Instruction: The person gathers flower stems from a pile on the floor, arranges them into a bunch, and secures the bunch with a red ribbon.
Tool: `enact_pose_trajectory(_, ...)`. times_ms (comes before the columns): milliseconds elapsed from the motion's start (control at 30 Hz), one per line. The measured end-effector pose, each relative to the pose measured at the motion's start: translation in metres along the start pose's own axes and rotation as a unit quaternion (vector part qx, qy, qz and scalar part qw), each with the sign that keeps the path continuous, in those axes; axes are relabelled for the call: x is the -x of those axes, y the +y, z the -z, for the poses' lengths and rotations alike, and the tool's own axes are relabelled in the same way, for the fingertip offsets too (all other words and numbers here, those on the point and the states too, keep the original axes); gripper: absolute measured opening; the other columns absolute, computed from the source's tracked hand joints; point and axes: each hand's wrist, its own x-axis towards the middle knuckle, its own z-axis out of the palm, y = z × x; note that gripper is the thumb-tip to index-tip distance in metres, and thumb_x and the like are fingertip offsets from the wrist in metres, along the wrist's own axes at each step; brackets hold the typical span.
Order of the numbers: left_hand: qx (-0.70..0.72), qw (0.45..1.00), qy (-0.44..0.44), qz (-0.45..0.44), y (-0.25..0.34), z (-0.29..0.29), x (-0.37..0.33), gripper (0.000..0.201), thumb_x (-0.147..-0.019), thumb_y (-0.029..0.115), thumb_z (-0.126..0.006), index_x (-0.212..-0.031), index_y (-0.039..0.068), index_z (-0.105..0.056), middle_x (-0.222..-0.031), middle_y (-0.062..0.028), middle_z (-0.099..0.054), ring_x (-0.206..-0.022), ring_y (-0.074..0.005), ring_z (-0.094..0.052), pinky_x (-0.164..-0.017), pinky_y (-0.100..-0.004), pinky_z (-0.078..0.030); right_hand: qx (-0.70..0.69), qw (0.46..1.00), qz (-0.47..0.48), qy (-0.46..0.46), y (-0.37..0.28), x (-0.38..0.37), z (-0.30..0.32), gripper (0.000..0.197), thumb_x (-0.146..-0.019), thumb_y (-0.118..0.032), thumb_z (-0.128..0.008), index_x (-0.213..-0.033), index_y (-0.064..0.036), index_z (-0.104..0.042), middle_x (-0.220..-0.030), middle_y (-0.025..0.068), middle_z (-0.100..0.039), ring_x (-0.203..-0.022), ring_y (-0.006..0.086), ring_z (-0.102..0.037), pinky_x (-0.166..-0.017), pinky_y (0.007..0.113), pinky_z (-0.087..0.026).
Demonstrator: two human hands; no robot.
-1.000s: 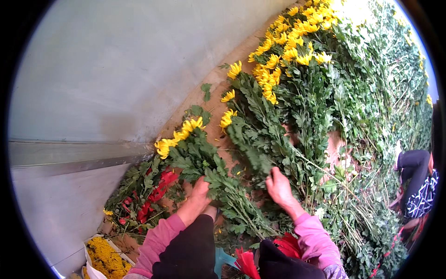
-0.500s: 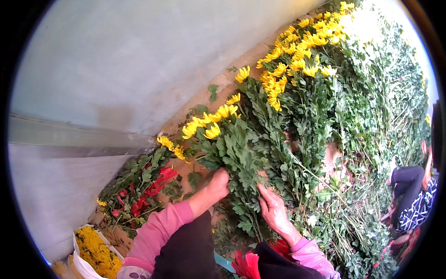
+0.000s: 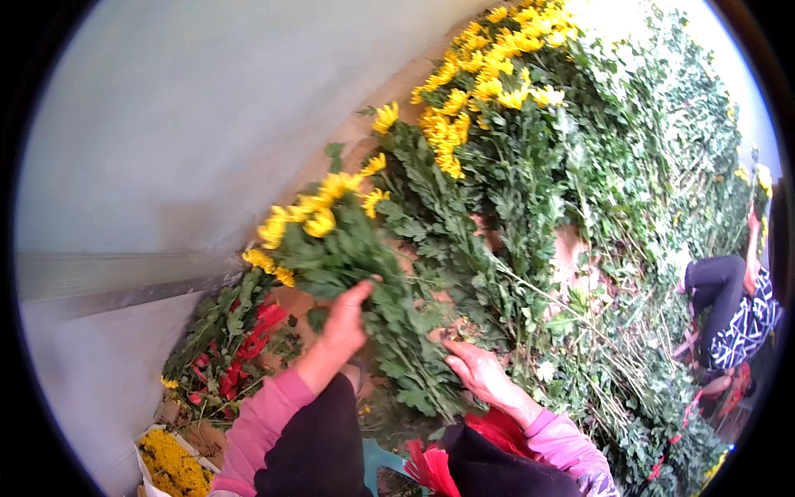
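My left hand (image 3: 344, 319) is closed round a bunch of yellow chrysanthemums (image 3: 356, 273), with its fingers partly hidden by the leaves. The blooms point up and left, and the leafy stems slant down toward my lap. Beside the lower stems is my right hand (image 3: 490, 381), fingers stretched toward them; whether the fingertips touch the stems is hard to tell. Close to the held blooms, a smaller bundle of chrysanthemums (image 3: 219, 331) lies on the floor with red strips (image 3: 252, 335) on it.
A large heap of cut chrysanthemums (image 3: 530, 182) spreads along the right. A pale wall (image 3: 190, 124) stands at the left. Yellow flower heads fill a white-rimmed container (image 3: 170, 460) at lower left. Red strips (image 3: 432, 468) lie by my lap. Another person (image 3: 741, 315) sits at far right.
The view has shifted, moving the heap leftward in it. My left hand has swung the bunch left, away from the neighbouring stems. My right hand sits lower along the stems.
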Motion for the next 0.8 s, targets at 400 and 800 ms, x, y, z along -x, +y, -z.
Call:
enact_pose_trajectory(400,0.061,0.998,-0.028,0.005,-0.008,0.041,0.0,0.024,-0.094,0.017,-0.06,-0.113,0.005,-0.067,-0.109,-0.0037,-0.068,-0.098,-0.0186,-0.064,-0.087,-0.0352,-0.052,0.292,0.906,0.085,0.294,0.021,-0.085,0.068,0.085,-0.074,-0.024,-0.081,-0.143,-0.0007,-0.039,-0.119,0.0189,-0.058,-0.109,0.0323,-0.056,-0.096,0.044,-0.043)
enact_pose_trajectory(800,0.063,0.998,-0.001,0.013,0.003,0.04,0.012,0.023,-0.091,0.02,-0.065,-0.11,0.007,-0.068,-0.106,-0.0042,-0.069,-0.096,-0.0197,-0.065,-0.088,-0.0368,-0.052,0.352,0.885,0.035,0.304,0.026,-0.023,0.09,0.077,-0.07,-0.001,-0.076,-0.139,-0.0217,-0.051,-0.106,0.0106,-0.058,-0.094,0.0299,-0.058,-0.074,0.043,-0.048)
